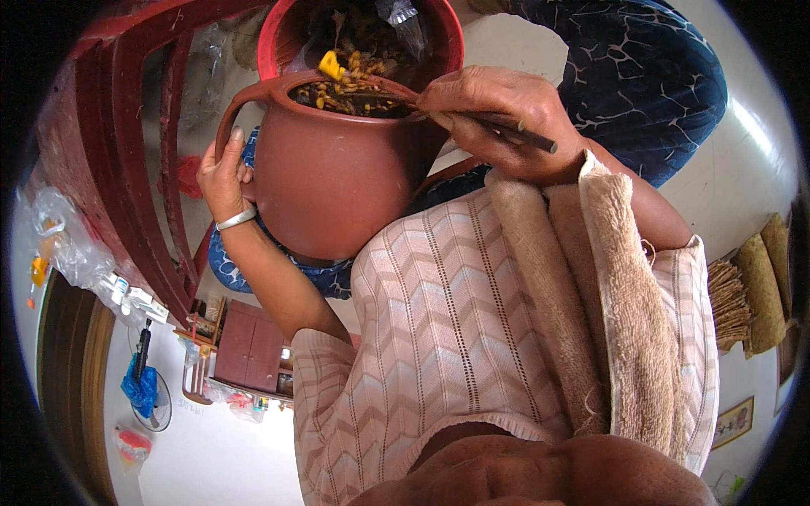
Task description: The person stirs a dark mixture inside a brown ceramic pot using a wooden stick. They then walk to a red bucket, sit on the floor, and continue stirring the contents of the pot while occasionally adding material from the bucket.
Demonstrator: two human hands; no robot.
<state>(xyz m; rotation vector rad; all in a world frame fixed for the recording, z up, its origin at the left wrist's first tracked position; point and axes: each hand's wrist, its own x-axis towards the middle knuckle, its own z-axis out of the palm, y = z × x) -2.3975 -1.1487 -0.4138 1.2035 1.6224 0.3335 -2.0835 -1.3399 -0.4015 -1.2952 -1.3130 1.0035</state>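
A reddish-brown clay pot (333, 185) is tipped away from me, its mouth over the rim of a red bucket (267, 51). Dark plant scraps with yellow bits (350, 105) lie in the pot's mouth, and some spill over toward the bucket. My left hand (224, 179), with a pale bangle at the wrist, is closed around the pot's side handle. Beside the mouth, my right hand (510, 114) grips dark chopsticks (533, 139), their far ends among the scraps. A bright yellow piece (332, 65) sits at the pot's far lip.
A dark red wooden chair (126, 160) stands close on the left. Inside the bucket lie dark scraps and a clear plastic wrapper (403, 25). My knee in patterned blue cloth (641, 84) is at the right. A tan towel (633, 320) hangs over my shoulder.
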